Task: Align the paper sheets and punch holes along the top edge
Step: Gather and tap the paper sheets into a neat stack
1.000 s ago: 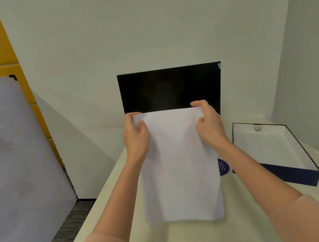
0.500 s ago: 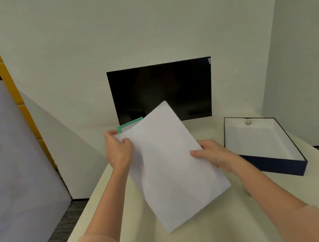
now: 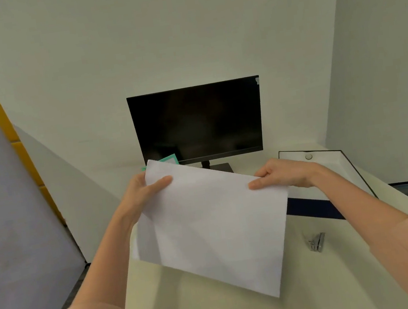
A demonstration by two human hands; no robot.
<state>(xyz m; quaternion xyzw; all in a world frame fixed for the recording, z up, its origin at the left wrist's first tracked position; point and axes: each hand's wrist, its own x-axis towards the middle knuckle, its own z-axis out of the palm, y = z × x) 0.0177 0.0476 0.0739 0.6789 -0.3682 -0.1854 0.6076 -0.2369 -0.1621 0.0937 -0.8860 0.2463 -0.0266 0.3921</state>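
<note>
**stapleguy:** so where's the paper at right now?

**binderclip:** The thin stack of white paper sheets (image 3: 206, 219) is held up, tilted, right in front of the flat black monitor (image 3: 197, 121) and below its screen. It looks lifted off the cream desk top (image 3: 320, 282). The left hand (image 3: 145, 191) grips the upper-left corner with the thumb across the front and the fingers behind. The right hand (image 3: 279, 174) pinches the upper-right corner.

**stapleguy:** how far along?

**binderclip:** Barely started, I'd say. The edges look pretty flush, so the squaring-up may be close. I see no holes anywhere though, so all the punching is left.

**stapleguy:** anything in the way?

**binderclip:** A small silvery metal tool (image 3: 316, 242) lies on the desk, in front of the monitor and off to its right. Might be the punch, it's too small to tell. Right of the monitor sits an open white box with navy sides (image 3: 310, 208). Something green (image 3: 172, 158) peeks out behind the sheets at the monitor's lower-left corner. Far left of the monitor a big grey board (image 3: 8, 208) leans. Nothing blocks the tool, but both hands are busy, so one would have to let go first.
</note>
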